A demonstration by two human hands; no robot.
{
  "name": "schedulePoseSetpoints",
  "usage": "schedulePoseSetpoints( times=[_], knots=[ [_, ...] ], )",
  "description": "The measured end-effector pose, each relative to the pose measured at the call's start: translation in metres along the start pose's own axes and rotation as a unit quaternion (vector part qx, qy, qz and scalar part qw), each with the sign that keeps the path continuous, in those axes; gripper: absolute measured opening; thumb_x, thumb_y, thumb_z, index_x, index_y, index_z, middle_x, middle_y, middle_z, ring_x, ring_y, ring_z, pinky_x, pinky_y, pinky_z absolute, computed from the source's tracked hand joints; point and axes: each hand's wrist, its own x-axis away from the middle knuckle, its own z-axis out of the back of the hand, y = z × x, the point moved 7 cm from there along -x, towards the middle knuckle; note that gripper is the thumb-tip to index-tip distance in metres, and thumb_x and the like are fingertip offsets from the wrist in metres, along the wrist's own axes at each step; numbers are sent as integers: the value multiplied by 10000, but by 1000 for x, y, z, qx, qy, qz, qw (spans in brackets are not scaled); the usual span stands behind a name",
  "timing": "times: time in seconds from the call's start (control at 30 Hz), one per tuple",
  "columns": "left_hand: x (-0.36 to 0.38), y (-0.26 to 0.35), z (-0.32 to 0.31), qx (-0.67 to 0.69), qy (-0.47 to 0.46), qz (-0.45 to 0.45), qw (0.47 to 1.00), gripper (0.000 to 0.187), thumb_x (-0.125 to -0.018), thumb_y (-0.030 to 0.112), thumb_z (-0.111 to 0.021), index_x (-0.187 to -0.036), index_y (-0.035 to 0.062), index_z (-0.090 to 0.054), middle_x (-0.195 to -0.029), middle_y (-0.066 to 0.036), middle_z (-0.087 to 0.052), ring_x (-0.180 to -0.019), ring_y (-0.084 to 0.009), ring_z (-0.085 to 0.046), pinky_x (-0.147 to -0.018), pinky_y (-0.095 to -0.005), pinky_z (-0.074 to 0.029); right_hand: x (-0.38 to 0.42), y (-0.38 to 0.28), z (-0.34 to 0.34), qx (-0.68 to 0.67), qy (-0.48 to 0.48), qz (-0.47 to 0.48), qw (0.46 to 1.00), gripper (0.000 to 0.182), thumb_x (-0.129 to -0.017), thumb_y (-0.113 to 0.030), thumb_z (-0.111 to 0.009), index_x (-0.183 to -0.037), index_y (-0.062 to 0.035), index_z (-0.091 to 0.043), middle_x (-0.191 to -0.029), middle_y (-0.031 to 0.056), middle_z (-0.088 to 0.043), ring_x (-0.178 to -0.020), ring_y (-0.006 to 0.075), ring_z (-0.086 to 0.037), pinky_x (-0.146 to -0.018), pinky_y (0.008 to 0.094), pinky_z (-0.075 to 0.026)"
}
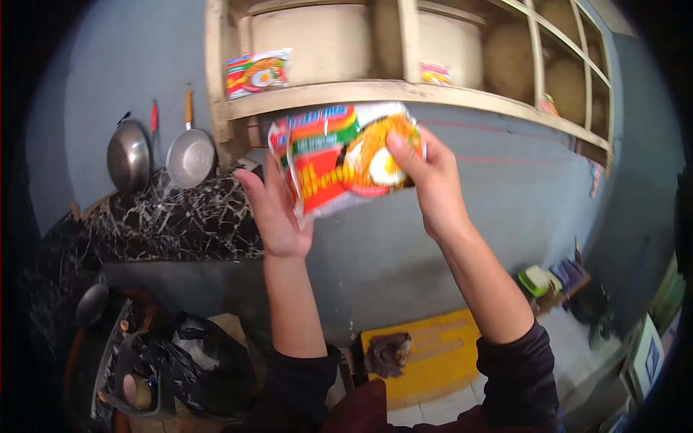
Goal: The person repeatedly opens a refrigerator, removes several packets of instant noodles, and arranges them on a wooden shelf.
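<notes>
I've got the instant noodle packets [339, 155] lifted off the wooden shelf [404, 92] and held just below its front edge — my right hand [426, 184] pinching the top, my left hand [274, 209] spread flat behind — with one packet [258, 71] left at the shelf's left end.

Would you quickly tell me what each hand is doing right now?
Left hand: open, palm against the noodle packet.
Right hand: closed on the noodle packet's edge.
</notes>
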Motion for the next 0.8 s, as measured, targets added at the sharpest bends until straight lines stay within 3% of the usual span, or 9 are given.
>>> schedulePoseSetpoints(
  times=[0.13,0.2,0.33,0.37,0.43,0.6,0.67,0.73,0.8],
  knots=[
    [-64,52,-9,-279,-23,-121,952,583,-750,114,-576,-1246,43,-278,-1078,-107,-508,-994,-217,-528,-840,-345,-447,-71,8,-41,-43,-82,56,994,294,-788,-231,-622,-945,5,-544,-860,41,-592,-771,80,-544,-688,229,-443],
    [-108,61,-6,-279,-71,-117,950,490,-759,150,-546,-1185,36,-333,-1023,-103,-529,-893,-183,-570,-756,-312,-480,-108,3,-47,-74,-77,156,982,375,-757,-264,-650,-994,-2,-524,-938,74,-586,-831,118,-563,-736,242,-454],
    [-219,84,11,-329,-176,-115,921,473,-791,214,-505,-1201,38,-347,-1066,-104,-521,-968,-208,-542,-830,-332,-448,-166,4,-70,-71,-277,66,956,479,-717,-299,-665,-1062,1,-521,-997,82,-587,-859,138,-579,-751,258,-468],
    [-262,78,30,-397,-260,6,880,544,-774,240,-549,-1237,99,-301,-1106,-137,-471,-793,-167,-548,-650,-261,-450,-189,5,-71,-42,-260,76,962,465,-707,-303,-667,-1037,-1,-540,-972,74,-596,-839,129,-581,-730,251,-467],
    [-277,74,23,-528,-243,80,810,554,-762,229,-550,-1231,92,-289,-1088,-145,-472,-755,-145,-564,-596,-246,-467,-235,3,-73,-3,-206,123,971,436,-673,-308,-674,-967,-1,-581,-900,64,-619,-792,105,-582,-682,240,-461],
    [-336,112,43,-704,38,-277,653,534,-750,181,-509,-1215,-37,-362,-1128,-246,-486,-988,-295,-530,-848,-339,-411,-373,52,-105,92,-6,199,976,451,-614,-304,-712,-919,10,-602,-906,87,-625,-788,152,-591,-695,270,-461],
    [-345,113,52,-798,33,-229,557,536,-726,125,-519,-1211,-42,-367,-1134,-252,-486,-1012,-301,-523,-860,-335,-405,-378,65,-117,145,23,89,985,696,-497,-385,-749,-1000,27,-501,-1023,172,-575,-956,266,-558,-827,307,-435],
    [-364,108,86,-772,11,-139,620,468,-724,140,-511,-1152,-36,-444,-1058,-241,-536,-1000,-313,-525,-850,-353,-405,-384,72,-133,179,-1,65,982,757,-503,-404,-742,-1039,52,-462,-1056,188,-554,-978,268,-547,-841,307,-429],
    [-357,104,95,-838,29,-133,529,469,-734,169,-497,-1153,-34,-444,-1071,-260,-518,-1012,-351,-505,-866,-374,-393,-387,79,-152,316,-50,26,947,799,-508,-389,-747,-1073,68,-414,-1050,202,-548,-972,275,-549,-831,311,-435]
  ],
)
